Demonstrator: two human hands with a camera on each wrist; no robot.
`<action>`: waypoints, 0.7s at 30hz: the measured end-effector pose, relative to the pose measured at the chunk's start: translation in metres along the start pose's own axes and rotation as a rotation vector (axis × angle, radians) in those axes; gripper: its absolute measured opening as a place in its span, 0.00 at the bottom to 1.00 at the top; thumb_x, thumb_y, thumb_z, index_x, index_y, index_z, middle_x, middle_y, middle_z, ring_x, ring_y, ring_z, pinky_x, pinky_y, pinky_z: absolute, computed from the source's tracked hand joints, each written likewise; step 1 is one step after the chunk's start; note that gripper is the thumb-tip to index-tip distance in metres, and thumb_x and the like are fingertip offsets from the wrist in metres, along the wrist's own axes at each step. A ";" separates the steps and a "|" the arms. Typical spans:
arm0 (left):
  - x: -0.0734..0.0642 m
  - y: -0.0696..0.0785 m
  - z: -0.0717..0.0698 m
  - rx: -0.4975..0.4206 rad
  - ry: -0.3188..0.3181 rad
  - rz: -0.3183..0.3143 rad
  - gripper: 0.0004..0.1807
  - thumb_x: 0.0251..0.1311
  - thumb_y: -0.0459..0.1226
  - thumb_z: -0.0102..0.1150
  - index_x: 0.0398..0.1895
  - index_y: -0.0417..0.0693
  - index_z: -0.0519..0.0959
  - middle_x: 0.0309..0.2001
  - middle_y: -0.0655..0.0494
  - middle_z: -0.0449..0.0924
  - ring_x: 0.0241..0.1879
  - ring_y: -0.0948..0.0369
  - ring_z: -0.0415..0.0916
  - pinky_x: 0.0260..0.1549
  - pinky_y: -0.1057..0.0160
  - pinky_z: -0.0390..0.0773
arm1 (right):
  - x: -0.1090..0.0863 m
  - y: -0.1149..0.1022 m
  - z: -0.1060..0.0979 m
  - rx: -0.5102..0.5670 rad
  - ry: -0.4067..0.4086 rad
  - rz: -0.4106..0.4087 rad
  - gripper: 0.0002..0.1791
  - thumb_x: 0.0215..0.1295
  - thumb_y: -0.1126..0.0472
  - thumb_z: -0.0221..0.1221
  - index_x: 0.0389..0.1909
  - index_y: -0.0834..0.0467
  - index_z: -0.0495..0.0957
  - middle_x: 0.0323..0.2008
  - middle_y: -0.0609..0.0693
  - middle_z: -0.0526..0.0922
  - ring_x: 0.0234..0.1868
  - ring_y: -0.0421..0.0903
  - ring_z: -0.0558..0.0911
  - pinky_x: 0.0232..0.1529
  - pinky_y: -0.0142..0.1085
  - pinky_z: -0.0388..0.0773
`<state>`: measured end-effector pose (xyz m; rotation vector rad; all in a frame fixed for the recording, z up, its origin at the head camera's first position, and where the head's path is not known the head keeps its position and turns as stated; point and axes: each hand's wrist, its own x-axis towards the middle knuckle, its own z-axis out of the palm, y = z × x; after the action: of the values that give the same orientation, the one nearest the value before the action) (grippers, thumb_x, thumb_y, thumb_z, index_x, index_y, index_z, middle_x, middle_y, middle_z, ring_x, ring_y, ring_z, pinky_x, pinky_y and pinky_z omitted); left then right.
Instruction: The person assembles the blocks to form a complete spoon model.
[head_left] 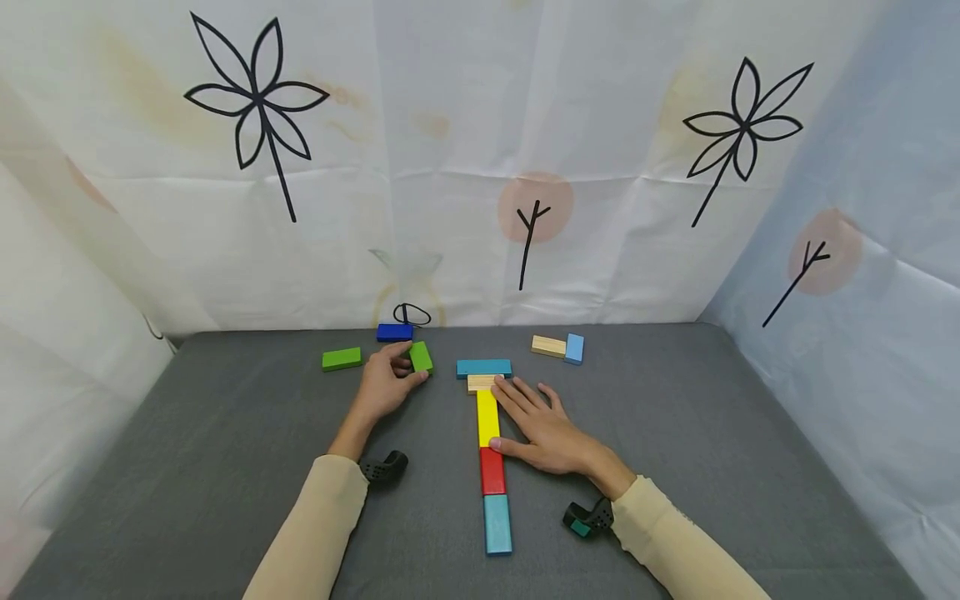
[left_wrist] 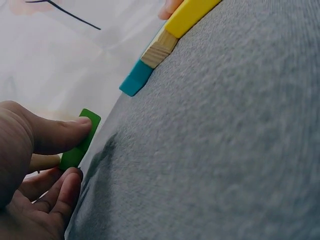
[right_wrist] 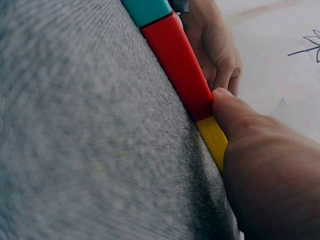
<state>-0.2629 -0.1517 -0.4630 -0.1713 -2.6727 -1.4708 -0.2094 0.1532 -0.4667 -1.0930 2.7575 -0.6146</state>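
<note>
Between thumb and fingers my left hand (head_left: 386,385) pinches a green block (head_left: 422,357), left of a row of blocks. That row runs from a teal block (head_left: 483,367) placed crosswise at the far end, through a plain wooden block (head_left: 480,383), a yellow block (head_left: 487,418) and a red block (head_left: 492,472), to a light teal block (head_left: 497,525) nearest me. My right hand (head_left: 551,433) lies with fingers spread beside the row. Its fingertips reach the wooden block, and its thumb touches near the joint of the yellow and red blocks, as the right wrist view also shows.
Another green block (head_left: 342,359) lies left of my left hand, and a dark blue block (head_left: 394,332) sits behind it. At the back right, a wooden block (head_left: 548,346) touches a light blue block (head_left: 574,349). A white printed cloth (head_left: 450,167) hangs behind the grey table (head_left: 645,375).
</note>
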 end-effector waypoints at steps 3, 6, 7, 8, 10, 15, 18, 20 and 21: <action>0.000 0.002 0.002 -0.032 0.004 -0.013 0.35 0.61 0.31 0.70 0.71 0.35 0.69 0.62 0.34 0.74 0.53 0.42 0.78 0.52 0.45 0.78 | 0.000 0.000 -0.001 -0.003 0.004 -0.009 0.45 0.76 0.38 0.50 0.82 0.57 0.45 0.82 0.51 0.43 0.81 0.56 0.44 0.72 0.64 0.34; 0.000 0.003 0.004 -0.057 0.000 -0.026 0.35 0.61 0.31 0.70 0.71 0.35 0.69 0.61 0.34 0.74 0.54 0.43 0.78 0.52 0.46 0.79 | 0.000 0.000 -0.001 -0.003 -0.001 -0.005 0.45 0.76 0.38 0.49 0.82 0.57 0.44 0.82 0.50 0.42 0.81 0.56 0.44 0.72 0.63 0.34; 0.000 0.003 0.005 -0.059 -0.001 -0.030 0.35 0.61 0.31 0.70 0.72 0.35 0.69 0.60 0.34 0.75 0.54 0.43 0.78 0.52 0.46 0.79 | 0.000 0.000 -0.001 -0.002 -0.004 -0.001 0.45 0.77 0.38 0.49 0.82 0.56 0.44 0.82 0.50 0.41 0.81 0.55 0.44 0.72 0.63 0.33; 0.001 0.002 0.007 -0.059 -0.002 -0.033 0.35 0.62 0.31 0.70 0.72 0.35 0.69 0.60 0.34 0.75 0.54 0.43 0.78 0.52 0.46 0.79 | 0.000 0.000 -0.001 -0.002 -0.006 0.002 0.45 0.77 0.37 0.49 0.82 0.56 0.43 0.82 0.50 0.41 0.81 0.55 0.43 0.72 0.63 0.33; 0.001 0.002 0.008 -0.064 -0.002 -0.043 0.35 0.62 0.31 0.70 0.72 0.35 0.69 0.59 0.34 0.75 0.54 0.44 0.78 0.53 0.47 0.78 | 0.000 0.000 0.000 0.000 -0.009 0.006 0.45 0.77 0.37 0.49 0.82 0.55 0.43 0.82 0.48 0.40 0.81 0.54 0.43 0.73 0.62 0.32; 0.003 0.003 0.010 -0.064 -0.006 -0.060 0.35 0.62 0.32 0.70 0.72 0.37 0.69 0.59 0.35 0.76 0.54 0.44 0.78 0.53 0.47 0.78 | -0.001 0.000 0.000 0.007 -0.002 0.000 0.45 0.77 0.38 0.49 0.82 0.56 0.43 0.82 0.49 0.41 0.81 0.55 0.43 0.73 0.62 0.33; 0.006 0.005 0.011 -0.069 -0.019 -0.058 0.35 0.62 0.33 0.70 0.72 0.37 0.69 0.59 0.35 0.76 0.54 0.44 0.78 0.52 0.47 0.78 | -0.001 0.001 -0.001 0.005 0.009 -0.007 0.45 0.77 0.38 0.50 0.82 0.57 0.45 0.82 0.51 0.43 0.81 0.56 0.44 0.72 0.64 0.34; 0.009 0.006 0.013 -0.081 -0.027 -0.055 0.35 0.63 0.33 0.69 0.72 0.37 0.69 0.57 0.35 0.77 0.54 0.44 0.78 0.52 0.47 0.79 | -0.001 0.001 -0.001 0.002 0.009 -0.010 0.45 0.77 0.38 0.50 0.82 0.57 0.45 0.82 0.51 0.43 0.81 0.57 0.44 0.72 0.64 0.34; 0.011 0.006 0.014 -0.089 -0.030 -0.055 0.35 0.63 0.32 0.69 0.72 0.37 0.69 0.57 0.35 0.77 0.54 0.44 0.78 0.51 0.47 0.79 | 0.000 0.001 0.000 0.001 0.011 -0.011 0.45 0.77 0.38 0.50 0.82 0.57 0.45 0.82 0.51 0.43 0.81 0.57 0.45 0.72 0.64 0.34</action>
<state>-0.2733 -0.1358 -0.4637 -0.1276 -2.6571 -1.6174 -0.2098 0.1543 -0.4668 -1.1091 2.7624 -0.6253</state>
